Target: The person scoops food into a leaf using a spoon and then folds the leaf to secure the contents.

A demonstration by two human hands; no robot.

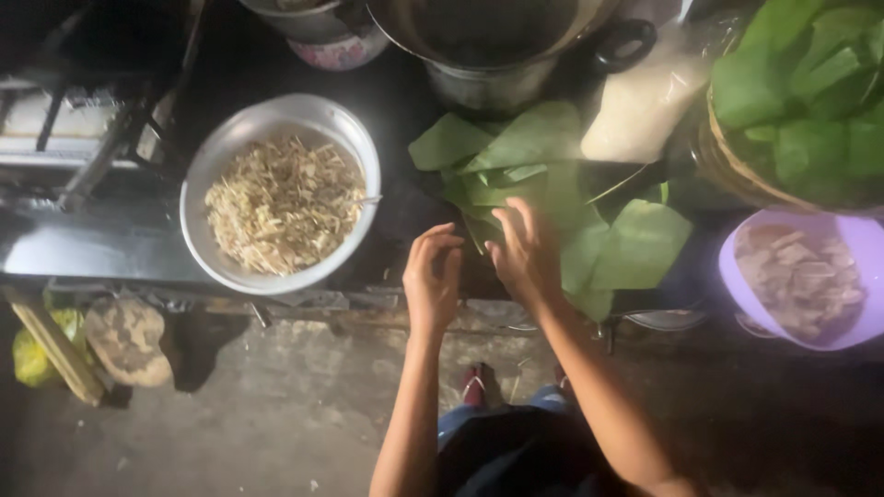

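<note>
A pile of green leaves (pixel 552 184) lies spread on a dark surface in the middle. My right hand (pixel 527 253) rests flat on the near edge of the leaves, fingers apart. Just left of it my left hand (pixel 433 276) hovers with curled fingers, holding nothing, close to the same edge of the pile. A round metal bowl (pixel 212 166) of pale shredded filling sits to the left of both hands.
A purple bowl (pixel 866 248) of brownish pieces stands at right. A woven basket (pixel 737 175) of more leaves sits at the back right, next to a bag of white rice (pixel 640 106) and a large metal pot (pixel 488 83). Concrete floor below.
</note>
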